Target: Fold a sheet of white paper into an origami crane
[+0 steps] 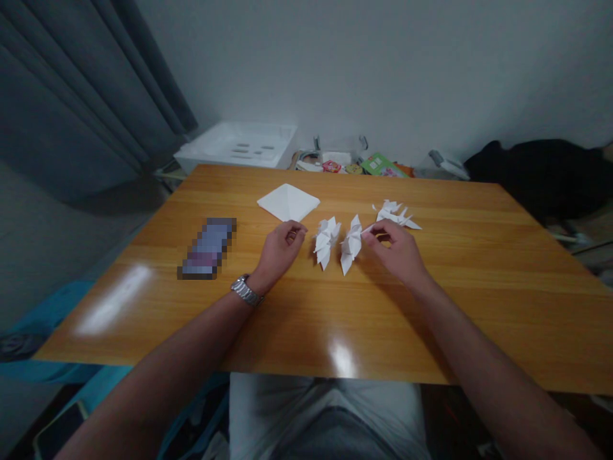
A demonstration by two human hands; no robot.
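Two folded white paper cranes stand side by side on the wooden table [306,319], the left paper crane [327,241] and the right paper crane [352,244]. My right hand [395,249] pinches a thin white tip at the right crane's side between thumb and forefinger. To the left of the pair, my left hand [282,248] has its fingers curled together, a small gap from the left crane; nothing shows in them. More folded white paper pieces [395,214] lie just behind my right hand. A diamond-shaped folded paper [288,203] rests beyond my left hand.
A phone-like flat object [207,249], pixelated, lies left on the table. Behind the far edge are a white foam tray [239,144], a green packet [383,165] and other small items. Dark cloth [536,179] is at the right, a grey curtain [81,83] at the left.
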